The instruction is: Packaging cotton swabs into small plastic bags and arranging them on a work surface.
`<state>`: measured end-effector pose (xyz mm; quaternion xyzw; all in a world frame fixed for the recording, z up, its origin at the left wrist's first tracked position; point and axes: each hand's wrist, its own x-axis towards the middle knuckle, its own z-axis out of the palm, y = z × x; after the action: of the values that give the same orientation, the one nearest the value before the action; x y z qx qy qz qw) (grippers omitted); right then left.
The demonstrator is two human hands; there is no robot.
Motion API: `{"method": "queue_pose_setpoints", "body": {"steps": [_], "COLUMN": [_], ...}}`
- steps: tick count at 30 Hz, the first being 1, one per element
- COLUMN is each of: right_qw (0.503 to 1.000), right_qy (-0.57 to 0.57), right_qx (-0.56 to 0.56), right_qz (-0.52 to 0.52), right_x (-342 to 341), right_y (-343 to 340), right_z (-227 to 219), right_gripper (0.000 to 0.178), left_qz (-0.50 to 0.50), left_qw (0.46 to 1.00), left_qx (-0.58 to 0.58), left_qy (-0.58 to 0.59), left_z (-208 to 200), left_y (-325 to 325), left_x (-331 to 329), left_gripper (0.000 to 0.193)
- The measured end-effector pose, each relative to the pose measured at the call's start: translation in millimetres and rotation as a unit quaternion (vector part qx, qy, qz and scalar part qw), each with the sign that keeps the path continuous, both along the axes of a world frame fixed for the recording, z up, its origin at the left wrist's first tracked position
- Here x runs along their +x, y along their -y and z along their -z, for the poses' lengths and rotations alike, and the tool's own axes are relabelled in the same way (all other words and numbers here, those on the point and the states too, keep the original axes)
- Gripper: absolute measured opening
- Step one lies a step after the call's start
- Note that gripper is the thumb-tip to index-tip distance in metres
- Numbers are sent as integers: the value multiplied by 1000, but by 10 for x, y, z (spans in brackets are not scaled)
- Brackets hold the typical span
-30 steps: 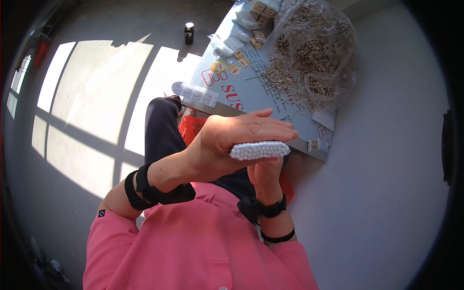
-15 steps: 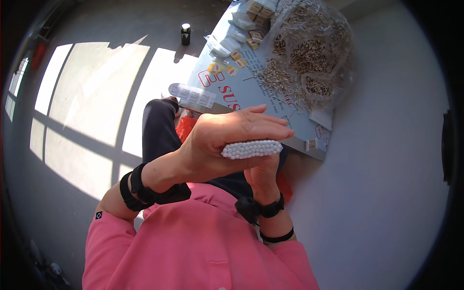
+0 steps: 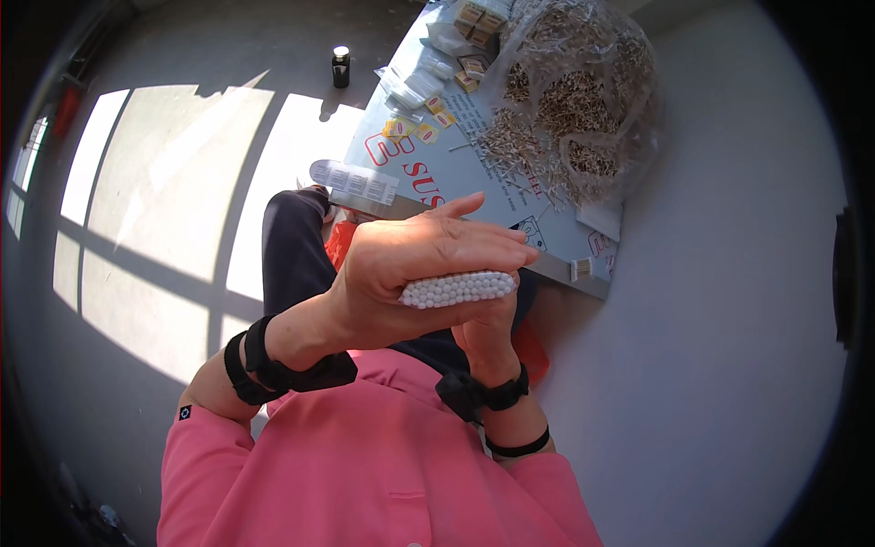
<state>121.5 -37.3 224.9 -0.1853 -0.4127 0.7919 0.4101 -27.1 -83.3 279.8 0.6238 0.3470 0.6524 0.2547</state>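
Near a flat grey tabletop (image 3: 467, 178), white-tipped swabs (image 3: 458, 289), spillable if loosened, are clasped by the left hand (image 3: 396, 260); right hand's (image 3: 488, 333) grip: unclear.

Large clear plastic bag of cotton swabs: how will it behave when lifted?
The large clear plastic bag will probably sag: its film looks thin, wrinkled. Likely light for its bulk, holding slim cotton swabs. It may spill: swabs lie loose by its left side.

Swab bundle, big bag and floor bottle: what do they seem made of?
Swab bundle: probably cotton tips, matte white and rounded; the sticks are hidden.
Big bag: likely thin plastic film, see-through, wrinkled, with glossy highlights.
Bottle: smooth-looking dark body, bright shiny cap; could be metal, glass or plastic.
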Motion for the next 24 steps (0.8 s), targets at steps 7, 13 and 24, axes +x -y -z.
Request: {"method": "queue_pose_setpoints", "body": {"steps": [7,13,24], "right_qw": [1000,1000,997], "right_qy": [-18,-24,-56], "right_qx": [-17,-6,-46], "right_qz": [-11,-3,-20], "right_x": [-33,-36,-13], "right_y": [20,16,49], "right_z": [-72,-109,-44], "right_gripper": [19,20,27], "left_qz": [-30,-25,-32], "left_qw": [1000,1000,999], "left_qx": [-2,1,-12], "left_qy": [-4,-10,-18], "left_z": [54,48,55], "left_y": [11,-9,13], "left_x": [33,49,35], "left_gripper": [30,29,34]}}
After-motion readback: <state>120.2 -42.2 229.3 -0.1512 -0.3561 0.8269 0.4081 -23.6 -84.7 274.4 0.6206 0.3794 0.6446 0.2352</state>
